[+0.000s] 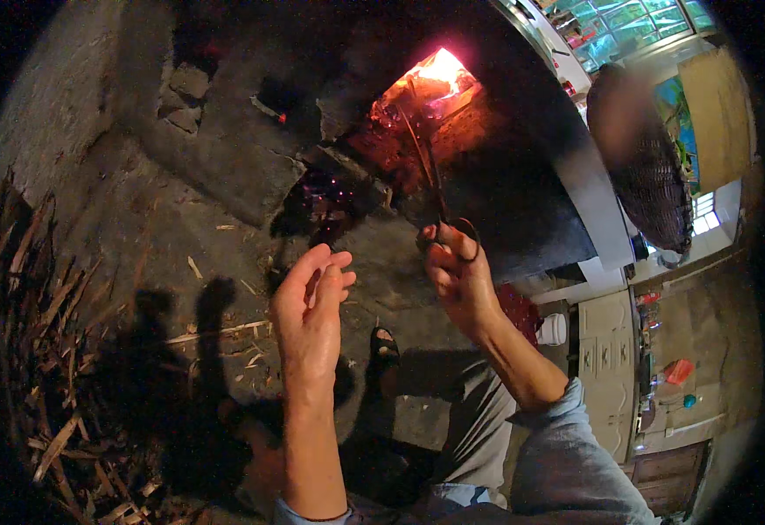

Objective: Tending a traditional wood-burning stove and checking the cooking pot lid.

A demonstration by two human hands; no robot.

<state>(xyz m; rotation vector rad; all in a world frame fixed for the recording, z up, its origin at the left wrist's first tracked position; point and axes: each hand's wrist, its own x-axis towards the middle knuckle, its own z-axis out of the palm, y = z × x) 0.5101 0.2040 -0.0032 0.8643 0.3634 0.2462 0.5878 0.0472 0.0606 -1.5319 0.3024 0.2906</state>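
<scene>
My right hand (458,279) grips the looped handle of a pair of metal fire tongs (432,170). The far ends of the tongs reach into the mouth of a wood-burning stove, where a bright fire (444,72) burns over glowing embers (389,115). Whether the tips hold anything is lost in the glare. My left hand (313,295) is held up, palm turned inward, fingers slightly curled and apart, with nothing in it. Beyond its fingertips is a dark hollow (326,197) with sparks or small embers in it.
Split sticks and kindling (54,433) are heaped at the left. Broken bricks (189,92) lie in a recess at upper left. My sandalled foot (384,342) stands on the floor below the stove. A dark woven basket (648,170) and pale cabinets (602,367) are at the right.
</scene>
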